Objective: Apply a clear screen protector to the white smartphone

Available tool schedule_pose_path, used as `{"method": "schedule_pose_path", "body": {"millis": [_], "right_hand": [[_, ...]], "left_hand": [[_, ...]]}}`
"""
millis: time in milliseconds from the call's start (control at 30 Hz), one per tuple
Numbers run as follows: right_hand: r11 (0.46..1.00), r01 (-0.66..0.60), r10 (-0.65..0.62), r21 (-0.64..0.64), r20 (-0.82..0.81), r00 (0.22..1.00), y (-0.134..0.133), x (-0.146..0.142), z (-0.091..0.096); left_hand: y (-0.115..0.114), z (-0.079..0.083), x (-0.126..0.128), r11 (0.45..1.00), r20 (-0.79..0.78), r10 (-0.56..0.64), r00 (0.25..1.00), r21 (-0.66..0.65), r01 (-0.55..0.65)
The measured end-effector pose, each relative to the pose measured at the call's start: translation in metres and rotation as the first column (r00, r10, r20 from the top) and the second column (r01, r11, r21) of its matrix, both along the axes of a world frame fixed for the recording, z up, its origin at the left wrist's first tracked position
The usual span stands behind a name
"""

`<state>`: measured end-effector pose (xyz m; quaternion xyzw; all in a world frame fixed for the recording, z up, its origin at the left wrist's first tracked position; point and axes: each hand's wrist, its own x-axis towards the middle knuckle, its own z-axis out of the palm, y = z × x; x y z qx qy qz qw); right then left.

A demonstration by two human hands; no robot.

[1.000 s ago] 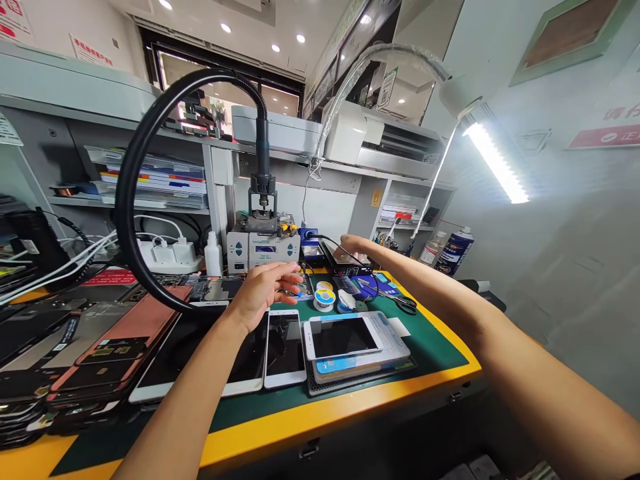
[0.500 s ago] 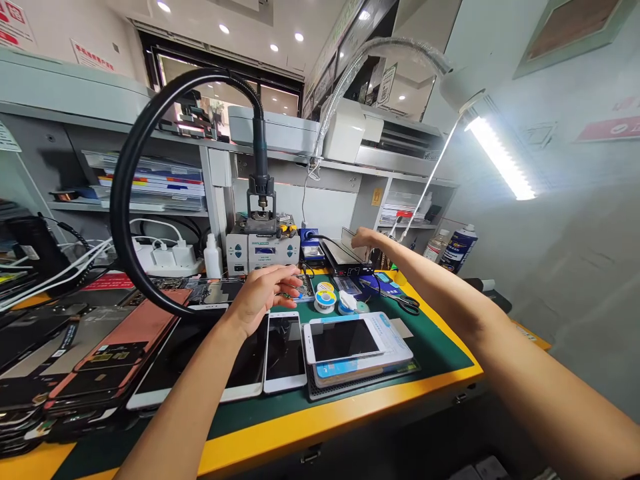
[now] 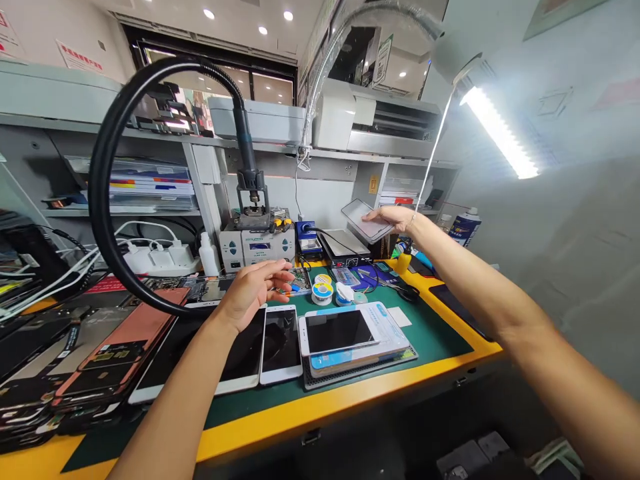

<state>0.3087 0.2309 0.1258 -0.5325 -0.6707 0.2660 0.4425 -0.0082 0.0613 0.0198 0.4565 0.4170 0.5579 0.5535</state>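
Two hands are over the tabletop (image 3: 320, 417): the right hand (image 3: 395, 219) grips a clear plastic tray (image 3: 365, 220), lifted near the far edge, while the left hand (image 3: 253, 288) hangs open, fingers spread, just beside a circuit board (image 3: 300, 283) on the green mat (image 3: 430, 340).

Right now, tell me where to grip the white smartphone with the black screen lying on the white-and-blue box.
Take the white smartphone by its left end, from the near side, with the left hand: it lies flat on the white-and-blue box, and that end sticks out past the box, free for fingers.
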Motion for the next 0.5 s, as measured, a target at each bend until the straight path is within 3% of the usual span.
{"method": "schedule_pose_path", "body": {"millis": [67,167,233,333,400,433,500], "right_hand": [[0.975,-0.097,0.1,-0.2,0.001,0.995,-0.018,0.007,0.004],[0.91,-0.211,0.211,-0.356,-0.04,0.977,-0.049,0.01,0.003],[0.764,-0.394,0.437,-0.51,-0.04,0.899,-0.069,0.005,-0.003],[0.655,-0.472,0.566,-0.59,-0.031,0.824,-0.093,-0.008,-0.015],[0.595,-0.508,0.65,-0.623,0.0,0.76,-0.104,-0.019,-0.022],[0.556,-0.534,0.719,-0.637,0.047,0.693,-0.108,-0.024,-0.026],[0.539,-0.577,0.808,-0.614,0.182,0.56,-0.115,-0.033,-0.032]], "left_hand": [[-0.001,0.001,0.001,1.0,0.0,0.0,1.0,0.009,0.0],[-0.004,0.001,0.003,0.999,-0.009,-0.018,1.0,0.029,0.019],[-0.006,0.002,0.005,0.996,-0.024,-0.063,0.998,0.067,0.064],[-0.011,0.003,0.008,0.982,-0.127,-0.134,0.983,0.114,0.149],[-0.015,0.004,0.009,0.977,-0.286,-0.141,0.948,0.115,0.179],[-0.016,0.005,0.01,0.974,-0.385,-0.137,0.912,0.114,0.195],[-0.019,0.008,0.011,0.962,-0.575,-0.135,0.807,0.118,0.245]]}}
